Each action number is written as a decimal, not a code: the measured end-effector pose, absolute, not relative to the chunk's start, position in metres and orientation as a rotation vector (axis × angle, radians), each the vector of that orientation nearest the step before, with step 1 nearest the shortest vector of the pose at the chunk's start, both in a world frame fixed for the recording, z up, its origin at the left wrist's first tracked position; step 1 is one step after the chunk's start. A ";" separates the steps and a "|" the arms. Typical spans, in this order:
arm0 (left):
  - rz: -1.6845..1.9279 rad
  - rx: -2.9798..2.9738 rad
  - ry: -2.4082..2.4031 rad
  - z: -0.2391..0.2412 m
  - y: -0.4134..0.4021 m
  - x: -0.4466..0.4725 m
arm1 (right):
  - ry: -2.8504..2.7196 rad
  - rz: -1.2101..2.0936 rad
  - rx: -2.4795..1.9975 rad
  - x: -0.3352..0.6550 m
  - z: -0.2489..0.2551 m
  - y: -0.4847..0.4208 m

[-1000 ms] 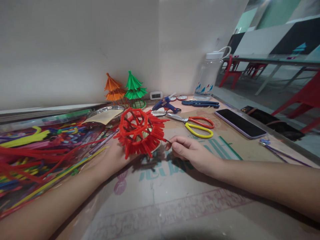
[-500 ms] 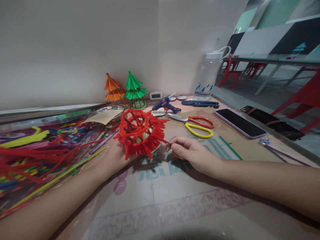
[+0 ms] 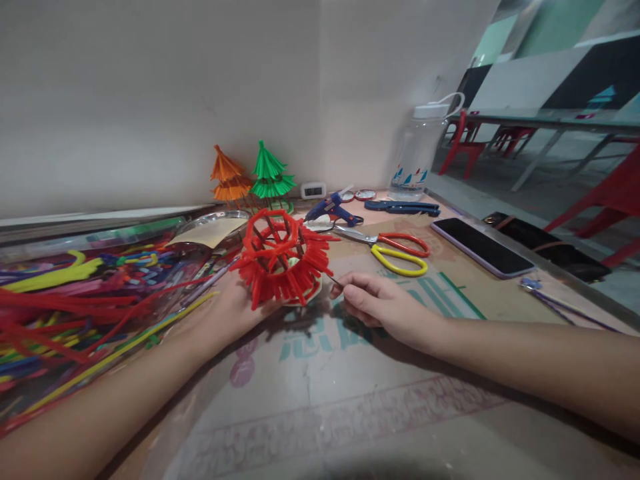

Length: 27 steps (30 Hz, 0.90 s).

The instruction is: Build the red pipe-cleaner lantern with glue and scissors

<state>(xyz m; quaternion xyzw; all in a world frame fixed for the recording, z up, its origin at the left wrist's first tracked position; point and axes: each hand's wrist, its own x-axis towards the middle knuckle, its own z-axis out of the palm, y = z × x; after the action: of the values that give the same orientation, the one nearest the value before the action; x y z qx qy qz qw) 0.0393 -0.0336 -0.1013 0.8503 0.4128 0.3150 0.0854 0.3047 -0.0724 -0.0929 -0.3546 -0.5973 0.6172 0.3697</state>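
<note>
A red pipe-cleaner pavilion model (image 3: 285, 267), with brown posts, a hexagonal ring on top and a fringe round it, is tilted above the cardboard. My left hand (image 3: 245, 300) holds it from the left and below; the model hides most of the fingers. Just right of its fringe, my right hand (image 3: 367, 298) pinches a thin dark stick (image 3: 336, 283) between thumb and fingertips. The stick points up and left toward the fringe; whether it touches I cannot tell. Behind the model stand a green pavilion model (image 3: 271, 170) and an orange one (image 3: 229, 175).
Scissors (image 3: 395, 251), a blue glue gun (image 3: 330, 209) and blue pliers (image 3: 403, 208) lie beyond my hands. A phone (image 3: 483, 248) and water bottle (image 3: 414, 157) are to the right. Loose pipe cleaners (image 3: 65, 313) fill the left side. A small digital clock (image 3: 313, 191) stands by the wall.
The red model has tipped slightly in my left hand, its ring and posts now more upright. My right hand stays nearly in place with the stick.
</note>
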 end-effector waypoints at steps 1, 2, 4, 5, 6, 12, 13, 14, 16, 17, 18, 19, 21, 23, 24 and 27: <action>0.933 2.535 1.227 -0.100 -0.034 0.040 | -1.524 1.593 -0.906 0.305 -0.093 -0.072; 0.933 2.537 1.222 -0.099 -0.035 0.041 | -1.514 1.599 -0.903 0.305 -0.094 -0.072; 0.927 2.546 1.217 -0.099 -0.035 0.040 | -1.498 1.607 -0.899 0.306 -0.095 -0.072; 0.933 2.554 1.212 -0.100 -0.034 0.040 | -1.492 1.607 -0.896 0.306 -0.095 -0.073; 0.941 2.566 1.202 -0.101 -0.034 0.039 | -1.489 1.607 -0.894 0.306 -0.095 -0.073; 0.986 2.608 1.159 -0.100 -0.034 0.040 | -1.508 1.584 -0.874 0.306 -0.094 -0.073; 0.989 2.606 1.159 -0.099 -0.035 0.041 | -1.512 1.584 -0.868 0.306 -0.094 -0.073; 0.996 2.606 1.156 -0.097 -0.035 0.042 | -1.515 1.584 -0.865 0.306 -0.094 -0.073; 1.009 2.607 1.149 -0.096 -0.036 0.043 | -1.517 1.581 -0.867 0.306 -0.094 -0.073; 1.015 2.609 1.142 -0.096 -0.035 0.043 | -1.516 1.578 -0.871 0.306 -0.094 -0.073; 1.014 2.611 1.134 -0.097 -0.035 0.043 | -1.518 1.574 -0.874 0.306 -0.094 -0.073; 1.012 2.610 1.127 -0.098 -0.034 0.042 | -1.522 1.570 -0.877 0.306 -0.094 -0.073; 0.996 2.601 1.121 -0.099 -0.034 0.041 | -1.532 1.556 -0.880 0.307 -0.094 -0.072; 0.979 2.585 1.136 -0.100 -0.034 0.040 | -1.540 1.539 -0.884 0.307 -0.094 -0.072; 0.974 2.579 1.149 -0.100 -0.034 0.040 | -1.540 1.532 -0.887 0.306 -0.094 -0.072; 0.965 2.579 1.186 -0.100 -0.034 0.040 | -1.542 1.524 -0.906 0.306 -0.093 -0.073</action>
<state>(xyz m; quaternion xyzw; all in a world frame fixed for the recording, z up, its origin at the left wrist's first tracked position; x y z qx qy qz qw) 0.0402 -0.0341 -0.1000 0.8581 0.3945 0.3209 0.0716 0.3058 -0.0726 -0.0932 -0.3558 -0.6056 0.5983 0.3857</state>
